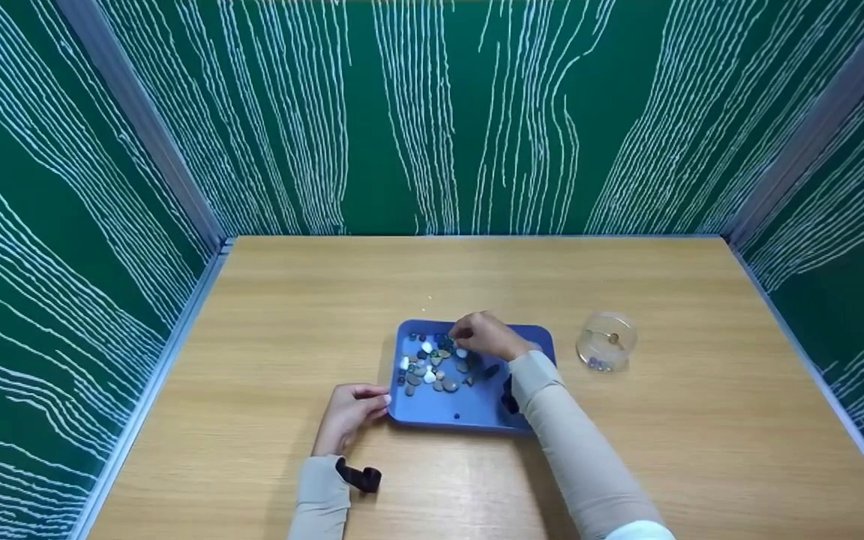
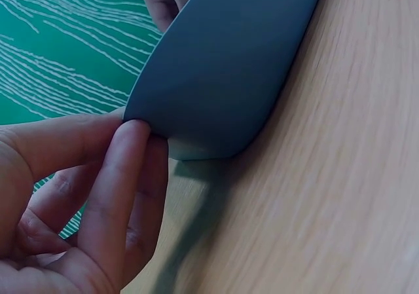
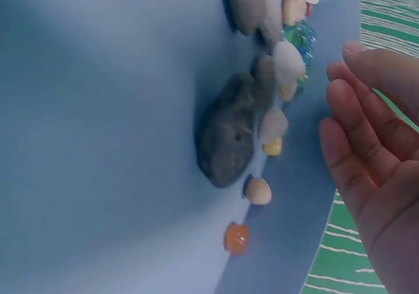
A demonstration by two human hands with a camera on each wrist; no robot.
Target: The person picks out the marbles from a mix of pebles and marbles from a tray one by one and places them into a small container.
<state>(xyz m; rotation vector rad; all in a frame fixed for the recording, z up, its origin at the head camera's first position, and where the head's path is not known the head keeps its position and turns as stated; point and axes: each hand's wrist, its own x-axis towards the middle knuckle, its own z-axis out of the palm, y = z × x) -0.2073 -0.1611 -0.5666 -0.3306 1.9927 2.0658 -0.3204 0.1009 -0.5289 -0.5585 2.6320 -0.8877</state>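
Tray (image 1: 488,405), plain blue outside, between left fingers (image 2: 118,176)

Stones (image 1: 451,385) in tray (image 1: 432,412) on table (image 1: 312,300); tub (image 1: 595,345) right of tray; wall (image 1: 469,112) behind

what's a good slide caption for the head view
The left hand holds the edge of a blue tray of stones while the right hand hovers over it, a clear container nearby.
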